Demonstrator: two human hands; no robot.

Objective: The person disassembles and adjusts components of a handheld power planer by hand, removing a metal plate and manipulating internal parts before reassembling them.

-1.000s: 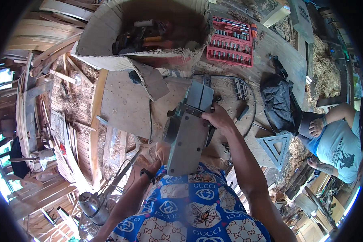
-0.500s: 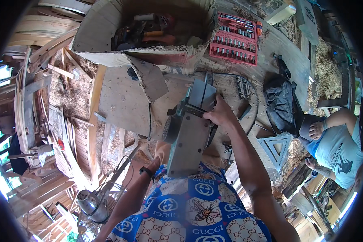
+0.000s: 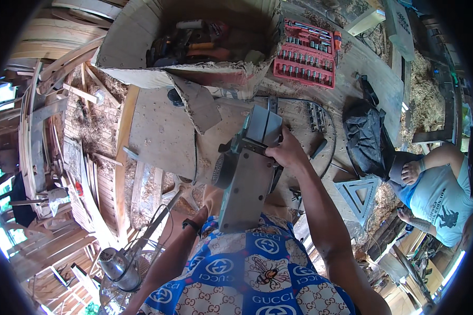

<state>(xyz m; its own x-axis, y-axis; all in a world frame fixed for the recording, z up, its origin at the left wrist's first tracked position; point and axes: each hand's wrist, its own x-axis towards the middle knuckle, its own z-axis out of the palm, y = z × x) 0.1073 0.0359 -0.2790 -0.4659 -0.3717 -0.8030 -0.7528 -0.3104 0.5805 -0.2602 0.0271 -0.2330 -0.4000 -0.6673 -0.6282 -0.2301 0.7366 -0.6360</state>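
Observation:
An electric planer [image 3: 244, 189] is turned over in front of me, its flat metal sole with bolts facing up and its lower end against my patterned shorts. My right hand [image 3: 284, 149] is closed on its upper right side, beside the blade slot. My left forearm comes up from the lower left; my left hand [image 3: 198, 215] is near my leg beside the planer's lower end, its fingers hidden. A black cable [image 3: 194, 157] lies on the plywood table beyond, along with a black-handled tool [image 3: 317, 148].
A torn cardboard box [image 3: 115, 52] of tools, a red socket set [image 3: 305, 76], a black bag [image 3: 368, 131] and a triangular square [image 3: 357, 194] are on the table. A co-worker [image 3: 436, 194] sits at right. Lumber [image 3: 94, 189] fills the left; a fan [image 3: 118, 273] stands lower left.
The planer and my right hand have shifted very slightly rightward, along with the surroundings in the view. Little else differs.

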